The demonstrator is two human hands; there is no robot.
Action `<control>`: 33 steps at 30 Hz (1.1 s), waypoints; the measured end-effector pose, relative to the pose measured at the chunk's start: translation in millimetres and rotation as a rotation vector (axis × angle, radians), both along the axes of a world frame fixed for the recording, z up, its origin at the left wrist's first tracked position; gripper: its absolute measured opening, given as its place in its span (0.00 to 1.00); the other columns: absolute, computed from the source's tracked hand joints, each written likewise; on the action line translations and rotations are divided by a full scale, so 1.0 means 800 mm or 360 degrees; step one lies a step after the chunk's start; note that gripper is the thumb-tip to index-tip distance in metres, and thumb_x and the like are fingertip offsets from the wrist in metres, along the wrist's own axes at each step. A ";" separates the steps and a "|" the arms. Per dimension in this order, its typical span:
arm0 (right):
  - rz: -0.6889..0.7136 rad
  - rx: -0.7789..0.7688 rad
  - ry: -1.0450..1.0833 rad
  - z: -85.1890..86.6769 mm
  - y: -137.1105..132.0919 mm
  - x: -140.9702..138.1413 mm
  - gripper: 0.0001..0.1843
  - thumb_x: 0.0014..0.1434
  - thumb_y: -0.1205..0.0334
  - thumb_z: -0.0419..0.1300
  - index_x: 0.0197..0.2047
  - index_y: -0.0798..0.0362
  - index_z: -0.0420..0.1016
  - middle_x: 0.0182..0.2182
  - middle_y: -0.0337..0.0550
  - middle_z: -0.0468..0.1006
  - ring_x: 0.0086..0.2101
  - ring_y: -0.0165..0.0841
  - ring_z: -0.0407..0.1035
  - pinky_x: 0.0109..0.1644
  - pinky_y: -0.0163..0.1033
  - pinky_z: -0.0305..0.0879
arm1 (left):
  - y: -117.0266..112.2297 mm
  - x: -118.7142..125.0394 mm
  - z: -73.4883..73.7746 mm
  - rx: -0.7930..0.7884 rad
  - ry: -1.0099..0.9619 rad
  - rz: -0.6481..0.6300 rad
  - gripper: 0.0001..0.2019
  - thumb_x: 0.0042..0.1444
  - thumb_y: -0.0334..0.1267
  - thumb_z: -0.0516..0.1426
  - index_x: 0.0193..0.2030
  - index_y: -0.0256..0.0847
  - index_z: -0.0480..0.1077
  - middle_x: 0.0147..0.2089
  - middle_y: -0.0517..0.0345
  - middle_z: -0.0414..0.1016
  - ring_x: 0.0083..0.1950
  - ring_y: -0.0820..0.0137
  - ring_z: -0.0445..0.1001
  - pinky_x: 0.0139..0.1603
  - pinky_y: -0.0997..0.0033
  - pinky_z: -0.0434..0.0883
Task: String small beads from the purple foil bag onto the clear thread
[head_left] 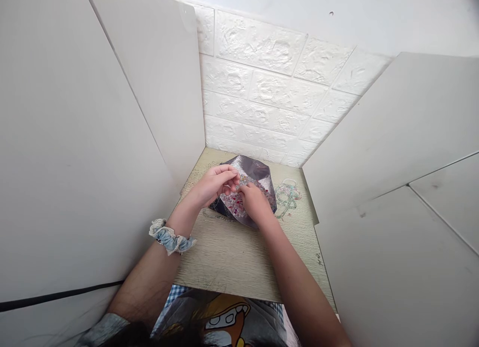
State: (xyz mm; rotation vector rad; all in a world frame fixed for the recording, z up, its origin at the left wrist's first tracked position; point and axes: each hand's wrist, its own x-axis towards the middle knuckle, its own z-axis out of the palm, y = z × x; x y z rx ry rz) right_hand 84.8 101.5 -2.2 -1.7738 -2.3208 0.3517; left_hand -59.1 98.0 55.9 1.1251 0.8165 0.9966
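A dark bag with a silvery lining (264, 170) lies opened out on the wooden board, full of small red, pink and clear beads (232, 205). Above its left side is my left hand (220, 181), thumb and forefinger pinched together and the other fingers curled. What the pinch holds is too small to make out. My right hand (255, 201) reaches over the beads from the right, its fingers closed near the left fingertips. Whatever they grip is hidden. Strings of pale green and pink beads (288, 194) lie just right of the bag.
The wooden board (224, 257) sits between tall white panels, one on the left (157, 77) and one on the right (374, 137). A white brick-patterned wall (262, 92) closes the back. Small shiny bits (318, 258) lie near the board's right edge.
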 end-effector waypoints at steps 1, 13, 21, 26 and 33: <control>0.0007 0.0020 -0.0030 -0.001 0.000 -0.001 0.16 0.59 0.63 0.40 0.37 0.52 0.68 0.33 0.43 0.66 0.32 0.30 0.62 0.32 0.33 0.53 | 0.001 0.000 0.000 0.0010 0.0023 0.0011 0.08 0.47 0.38 0.54 0.24 0.35 0.63 0.24 0.62 0.63 0.20 0.83 0.61 0.17 0.83 0.54; -0.0016 0.0087 -0.0113 -0.008 0.003 -0.003 0.12 0.56 0.67 0.44 0.33 0.53 0.68 0.33 0.43 0.67 0.32 0.31 0.64 0.30 0.35 0.53 | 0.003 0.001 0.001 0.0059 0.0439 0.0146 0.07 0.49 0.38 0.50 0.26 0.37 0.62 0.17 0.69 0.47 0.16 0.83 0.45 0.15 0.81 0.44; -0.0142 0.0027 -0.0058 -0.005 0.003 0.001 0.13 0.55 0.69 0.44 0.34 0.53 0.70 0.35 0.45 0.68 0.35 0.32 0.64 0.34 0.35 0.55 | 0.000 0.007 0.004 0.0226 0.0780 0.0016 0.10 0.48 0.42 0.51 0.24 0.36 0.63 0.17 0.67 0.49 0.18 0.81 0.47 0.18 0.78 0.47; -0.0198 -0.0014 -0.0018 -0.001 0.002 0.002 0.15 0.55 0.69 0.44 0.37 0.54 0.70 0.37 0.46 0.68 0.37 0.33 0.64 0.36 0.35 0.57 | -0.001 0.007 0.004 0.0291 0.0876 -0.0016 0.11 0.48 0.42 0.50 0.24 0.36 0.64 0.18 0.66 0.52 0.20 0.80 0.49 0.20 0.78 0.48; -0.0213 -0.0062 -0.0031 0.002 0.001 0.008 0.15 0.54 0.70 0.45 0.39 0.53 0.70 0.38 0.46 0.68 0.39 0.33 0.64 0.38 0.35 0.57 | 0.002 0.005 -0.001 0.0339 0.0957 -0.0054 0.12 0.48 0.43 0.49 0.27 0.36 0.67 0.22 0.62 0.61 0.23 0.78 0.55 0.23 0.77 0.53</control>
